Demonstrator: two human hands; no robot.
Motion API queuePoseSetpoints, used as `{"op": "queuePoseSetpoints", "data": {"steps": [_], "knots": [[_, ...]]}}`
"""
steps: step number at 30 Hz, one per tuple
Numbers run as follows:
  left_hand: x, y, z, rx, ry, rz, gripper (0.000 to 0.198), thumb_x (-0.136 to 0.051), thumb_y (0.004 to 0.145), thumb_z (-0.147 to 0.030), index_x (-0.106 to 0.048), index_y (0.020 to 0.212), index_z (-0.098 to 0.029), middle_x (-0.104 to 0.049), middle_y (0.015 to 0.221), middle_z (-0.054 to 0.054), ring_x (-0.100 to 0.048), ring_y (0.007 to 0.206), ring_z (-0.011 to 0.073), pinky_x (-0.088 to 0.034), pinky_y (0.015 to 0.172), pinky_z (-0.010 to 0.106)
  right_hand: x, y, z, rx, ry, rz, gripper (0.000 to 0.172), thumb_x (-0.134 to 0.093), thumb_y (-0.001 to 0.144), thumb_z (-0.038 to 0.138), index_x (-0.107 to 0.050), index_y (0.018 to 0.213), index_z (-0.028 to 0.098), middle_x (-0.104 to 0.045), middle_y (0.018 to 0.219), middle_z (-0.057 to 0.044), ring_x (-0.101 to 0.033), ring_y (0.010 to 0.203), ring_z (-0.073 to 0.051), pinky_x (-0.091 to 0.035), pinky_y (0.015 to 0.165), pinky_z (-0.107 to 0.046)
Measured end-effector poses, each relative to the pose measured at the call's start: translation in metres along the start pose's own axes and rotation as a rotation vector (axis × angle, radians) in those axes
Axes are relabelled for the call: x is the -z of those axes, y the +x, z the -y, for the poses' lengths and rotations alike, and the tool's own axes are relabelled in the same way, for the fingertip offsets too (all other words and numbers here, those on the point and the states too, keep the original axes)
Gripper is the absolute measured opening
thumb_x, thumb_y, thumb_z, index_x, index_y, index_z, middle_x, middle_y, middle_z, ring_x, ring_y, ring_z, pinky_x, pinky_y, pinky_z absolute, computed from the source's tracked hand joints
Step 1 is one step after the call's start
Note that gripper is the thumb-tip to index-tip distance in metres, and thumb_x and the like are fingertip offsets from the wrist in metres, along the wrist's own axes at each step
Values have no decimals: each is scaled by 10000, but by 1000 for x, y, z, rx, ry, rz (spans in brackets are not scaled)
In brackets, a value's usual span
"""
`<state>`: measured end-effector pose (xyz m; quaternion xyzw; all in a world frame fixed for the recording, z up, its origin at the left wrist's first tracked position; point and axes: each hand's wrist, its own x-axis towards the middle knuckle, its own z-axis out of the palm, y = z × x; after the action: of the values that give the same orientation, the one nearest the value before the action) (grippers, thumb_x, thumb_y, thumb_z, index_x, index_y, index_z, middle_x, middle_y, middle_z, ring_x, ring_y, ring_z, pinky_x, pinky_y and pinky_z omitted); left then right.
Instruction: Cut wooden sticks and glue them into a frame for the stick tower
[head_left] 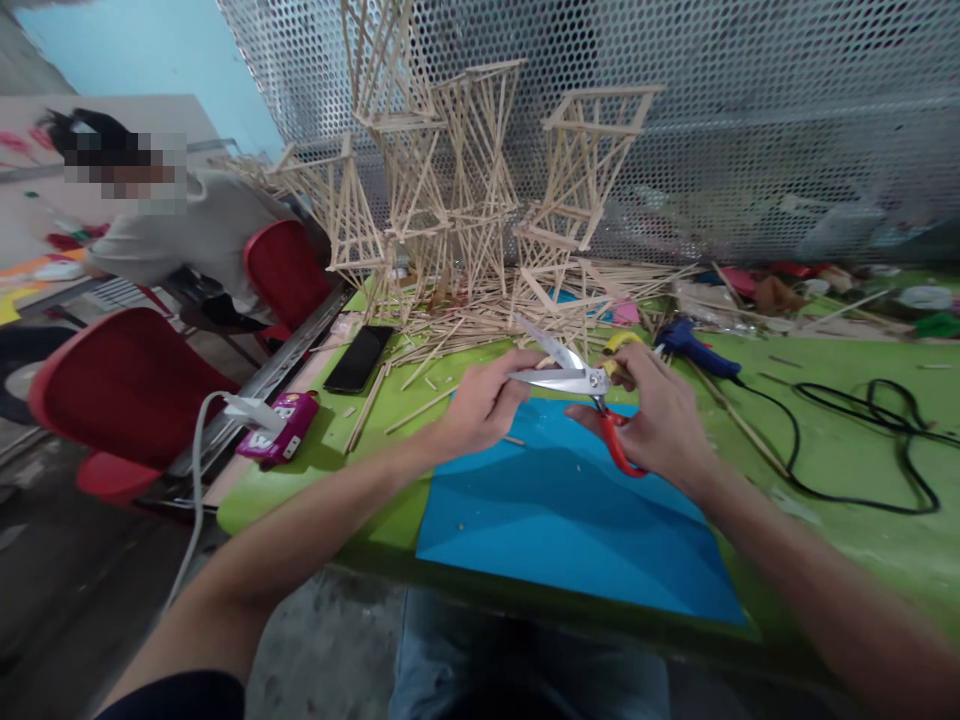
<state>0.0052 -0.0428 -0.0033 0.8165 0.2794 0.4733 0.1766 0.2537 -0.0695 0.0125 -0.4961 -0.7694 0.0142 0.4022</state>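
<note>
My right hand grips a pair of scissors by its red and yellow handles, with the blades parted and pointing left. By the blades, my left hand has its fingers pressed together; what they hold, if anything, is hidden. Both hands are above a blue sheet on the green table. A short thin wooden stick shows just below my left hand. Behind the hands lies a heap of thin wooden sticks, among the bases of stick lattice towers.
A blue glue gun lies at right with its black cable looped across the table. At left are a black phone and a purple power adapter with a white cord. A person sits beyond red chairs.
</note>
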Motion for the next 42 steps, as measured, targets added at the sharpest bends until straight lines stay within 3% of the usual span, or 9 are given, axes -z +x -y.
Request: {"op": "queuePoseSetpoints", "data": {"steps": [6,11,15,20,25,30,36,40,42], "knots": [[1,0,-14,-15,113,58,577,-283,1166,-463,-683,855,-187,-744,878,68,-552,597,122,-456,580,281,0,-1,-2,33,-5,-24,491,-781,846,636,-485,951,259,-623,892,-63,-586,786,-245,-438,709,-368],[1,2,-15,-24,135,1,569,-349,1162,-441,-597,719,-184,-716,775,50,-522,544,109,-407,541,272,0,0,-2,49,-50,-65,457,-765,864,627,-514,954,256,-637,874,-54,-601,763,-227,-433,681,-344],[1,5,-15,-78,129,-74,515,-407,1162,-435,-603,761,-177,-610,618,-1,-482,481,91,-342,503,246,3,-1,-7,93,-148,-111,325,-739,872,487,-516,884,251,-643,780,-32,-591,679,-199,-384,626,-323],[4,9,-21,-151,118,-106,378,-438,1168,-367,-682,957,-170,-597,621,-31,-449,474,73,-312,495,222,13,-2,-11,96,-213,4,194,-661,835,296,-487,767,242,-611,666,-6,-541,579,-169,-300,578,-319],[12,13,-19,-172,135,-107,338,-482,1157,-389,-726,1103,-162,-678,734,1,-490,524,73,-352,529,212,11,-4,1,21,143,281,303,-632,920,316,-474,678,226,-429,563,43,-358,507,-109,-298,541,-296],[18,17,-16,-158,77,-113,333,-504,1148,-379,-747,1077,-163,-681,760,0,-500,549,64,-376,551,201,8,0,12,-134,446,469,339,-710,955,403,-589,711,200,-468,613,35,-428,573,-116,-324,539,-277],[7,13,-7,27,-284,-44,349,-515,1140,-453,-735,1092,-186,-495,665,-51,-395,513,65,-323,500,202,-1,1,10,-207,590,441,417,-859,854,507,-623,713,193,-503,641,27,-439,599,-120,-337,551,-282],[5,16,-3,63,-560,-13,345,-494,1144,-479,-692,1113,-198,-377,636,-77,-316,471,64,-291,451,196,-10,-3,13,-379,940,434,496,-683,951,673,-629,752,222,-466,598,20,-466,529,-154,-374,517,-324],[7,19,-2,43,-635,-18,325,-483,1151,-461,-681,1109,-206,-351,635,-82,-276,456,59,-258,431,192,-8,0,13,-487,1107,298,506,-608,966,716,-628,788,243,-422,613,22,-436,511,-159,-375,505,-341]]}}
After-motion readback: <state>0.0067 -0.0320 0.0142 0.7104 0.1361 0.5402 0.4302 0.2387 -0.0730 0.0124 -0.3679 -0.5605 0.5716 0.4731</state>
